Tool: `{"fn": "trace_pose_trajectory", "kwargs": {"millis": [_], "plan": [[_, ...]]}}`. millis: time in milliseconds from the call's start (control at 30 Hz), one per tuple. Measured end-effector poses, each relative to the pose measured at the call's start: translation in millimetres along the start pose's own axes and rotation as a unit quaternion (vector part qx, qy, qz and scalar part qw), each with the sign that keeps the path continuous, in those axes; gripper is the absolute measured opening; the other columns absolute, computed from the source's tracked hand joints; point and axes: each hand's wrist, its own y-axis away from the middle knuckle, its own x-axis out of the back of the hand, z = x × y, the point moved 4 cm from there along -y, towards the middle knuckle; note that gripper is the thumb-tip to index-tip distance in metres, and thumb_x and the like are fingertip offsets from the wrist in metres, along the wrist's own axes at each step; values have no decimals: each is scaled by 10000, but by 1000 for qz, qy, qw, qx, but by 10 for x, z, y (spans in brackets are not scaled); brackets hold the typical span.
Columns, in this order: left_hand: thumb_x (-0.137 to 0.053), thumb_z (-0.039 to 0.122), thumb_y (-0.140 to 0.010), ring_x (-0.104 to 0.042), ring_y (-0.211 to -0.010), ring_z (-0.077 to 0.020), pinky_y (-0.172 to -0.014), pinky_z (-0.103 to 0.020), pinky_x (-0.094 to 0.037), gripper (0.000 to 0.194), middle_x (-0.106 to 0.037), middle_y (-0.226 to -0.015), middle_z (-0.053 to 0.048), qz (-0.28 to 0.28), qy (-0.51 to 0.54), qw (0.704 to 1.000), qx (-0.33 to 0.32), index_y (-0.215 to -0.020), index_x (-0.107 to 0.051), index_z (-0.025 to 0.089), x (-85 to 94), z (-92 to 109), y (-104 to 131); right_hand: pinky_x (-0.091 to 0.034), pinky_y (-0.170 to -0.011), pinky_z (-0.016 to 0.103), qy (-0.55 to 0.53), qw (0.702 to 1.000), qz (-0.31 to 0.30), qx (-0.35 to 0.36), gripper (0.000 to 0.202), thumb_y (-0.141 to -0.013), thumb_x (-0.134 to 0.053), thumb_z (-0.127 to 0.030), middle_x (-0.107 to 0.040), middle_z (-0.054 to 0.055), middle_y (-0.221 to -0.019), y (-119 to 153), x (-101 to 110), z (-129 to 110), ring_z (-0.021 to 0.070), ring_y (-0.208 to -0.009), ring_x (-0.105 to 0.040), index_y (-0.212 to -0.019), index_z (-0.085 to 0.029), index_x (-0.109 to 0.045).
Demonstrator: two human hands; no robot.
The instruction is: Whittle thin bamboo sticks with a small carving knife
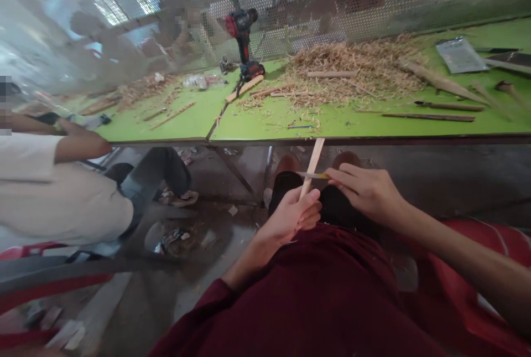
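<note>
My left hand [295, 214] is wrapped round the lower end of a flat, pale wooden strip [314, 162], which slants up toward the table edge. In my right hand [369, 188] is a thin knife [312, 175] with a yellowish part near the fingers. Its narrow blade points left and lies across the strip, just above my left hand. Both hands are over my lap, below the front edge of the green table [249, 124].
On the table are a cordless drill [244, 41], a heap of wood shavings [352, 63], wooden sticks, slim tools [452, 106] and a plastic packet [461, 55]. A perforated screen stands behind. At the left sits a person in a light shirt [62, 196].
</note>
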Motion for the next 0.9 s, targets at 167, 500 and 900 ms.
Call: {"fn": "trace_pose_trajectory", "kwargs": {"millis": [167,500,900], "plan": [[-884,497,-730,-177,-366,-33,-398,-254,-65,512,-297,-479,107,32,0,999,-10,-701,-456,218,-10,-60,-11,-330,-531,279,45,994,-5,102,344,-1075,-409,-216,-663,26,-758,92,35,-313,129,-626,-601,-1155,-189,-743],[-856,506,-757,-193,-389,-27,-388,-206,-98,534,-293,-510,118,28,-44,999,8,-708,-406,222,-80,-63,45,-235,-509,272,177,983,43,-7,238,-1047,-522,-247,-740,46,-845,-112,242,322,132,-631,-581,-1126,-215,-745],[-861,524,-743,-172,-354,-13,-361,-158,-105,546,-311,-458,140,22,7,1000,8,-723,-413,212,-79,13,-7,-340,-527,268,86,992,16,88,257,-1078,-470,-218,-676,26,-754,67,136,-286,120,-622,-615,-1087,-128,-711]]}}
